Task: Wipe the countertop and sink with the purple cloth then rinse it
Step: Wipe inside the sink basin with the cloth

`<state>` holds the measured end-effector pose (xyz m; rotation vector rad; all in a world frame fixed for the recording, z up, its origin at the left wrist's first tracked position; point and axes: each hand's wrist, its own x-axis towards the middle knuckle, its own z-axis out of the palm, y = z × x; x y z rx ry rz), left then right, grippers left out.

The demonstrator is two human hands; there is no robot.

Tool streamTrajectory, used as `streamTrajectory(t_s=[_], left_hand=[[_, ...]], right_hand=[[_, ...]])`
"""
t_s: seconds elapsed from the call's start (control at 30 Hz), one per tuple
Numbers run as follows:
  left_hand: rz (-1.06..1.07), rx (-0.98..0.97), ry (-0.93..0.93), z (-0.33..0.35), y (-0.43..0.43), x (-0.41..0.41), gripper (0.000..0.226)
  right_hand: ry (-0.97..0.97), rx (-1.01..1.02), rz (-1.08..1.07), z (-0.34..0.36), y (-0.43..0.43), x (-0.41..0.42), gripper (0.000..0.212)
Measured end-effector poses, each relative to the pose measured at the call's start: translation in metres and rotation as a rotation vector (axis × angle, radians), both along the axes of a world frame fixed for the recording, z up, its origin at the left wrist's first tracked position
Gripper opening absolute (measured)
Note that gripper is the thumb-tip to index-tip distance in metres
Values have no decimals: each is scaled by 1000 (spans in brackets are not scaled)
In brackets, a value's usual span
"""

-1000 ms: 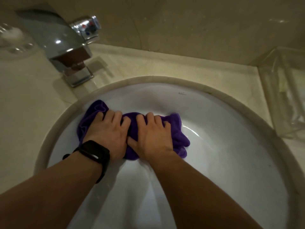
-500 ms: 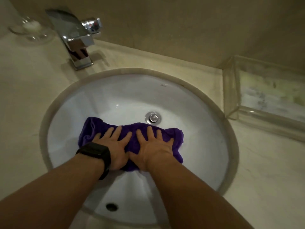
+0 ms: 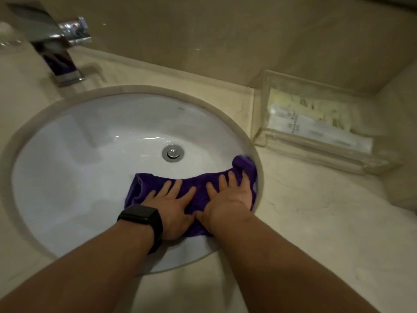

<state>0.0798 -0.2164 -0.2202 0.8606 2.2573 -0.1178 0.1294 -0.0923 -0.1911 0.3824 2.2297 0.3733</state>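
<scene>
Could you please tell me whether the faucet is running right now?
Off, apparently: no stream falls from the faucet into the sink, and no water pools around the drain.

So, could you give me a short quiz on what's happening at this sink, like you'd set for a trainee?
1. Where is the purple cloth in relation to the sink?
A) on its far left side
B) on its near side, reaching the right wall
C) held in the air above it
2. True or false: the left hand and the right hand both press flat on the cloth with straight fingers.
3. Fill in: the black watch sits on the ____ wrist.
Key: 1 B; 2 true; 3 left.
</scene>
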Motion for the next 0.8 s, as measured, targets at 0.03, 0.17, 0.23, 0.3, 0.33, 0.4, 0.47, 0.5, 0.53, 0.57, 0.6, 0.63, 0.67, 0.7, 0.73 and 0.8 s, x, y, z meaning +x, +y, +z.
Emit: streamTrajectory(t_s=[0.03, 0.17, 0.23, 0.3, 0.33, 0.4, 0.47, 0.5, 0.53, 0.57, 0.6, 0.63, 0.67, 0.7, 0.73, 0.8], left_hand=[[3, 20, 6, -1, 5, 0, 73], [35, 93, 43, -8, 19, 1, 72], [49, 116, 65, -12, 22, 1, 70], [56, 131, 91, -14, 23, -3, 68], [54, 137, 105, -15, 23, -6, 68], [34, 161, 151, -19, 23, -13, 70], [10, 207, 215, -24, 22, -20, 74], [4, 237, 249, -25, 23, -24, 76], [8, 268, 277, -26, 24, -28, 78], [24, 293, 289, -26, 26, -33, 79], [48, 312, 289, -26, 30, -38, 78], [76, 327, 280, -25, 34, -42, 76], [112, 342, 263, -25, 38, -45, 73], [159, 363, 238, -25, 43, -48, 67], [210, 386, 206, -25, 47, -51, 60], [287, 439, 162, -25, 53, -57, 48]], right_hand=[[-7, 57, 44, 2, 6, -1, 90], [-17, 200, 177, 6, 23, -11, 91], [-36, 249, 222, 5, 28, -17, 89], [-46, 283, 280, 4, 31, -25, 85], [-45, 299, 307, 3, 32, -29, 83], [-33, 328, 346, 2, 35, -36, 80], [-16, 341, 389, -1, 38, -43, 77], [-6, 348, 417, -3, 39, -47, 76], [6, 354, 445, -5, 41, -51, 75], [21, 357, 472, -7, 43, -56, 75], [36, 356, 496, -9, 44, -60, 74], [52, 350, 522, -10, 46, -64, 74], [71, 339, 551, -12, 48, -68, 74], [92, 329, 585, -13, 49, -72, 74], [112, 321, 621, -14, 51, -76, 74], [144, 304, 683, -15, 54, -83, 76]])
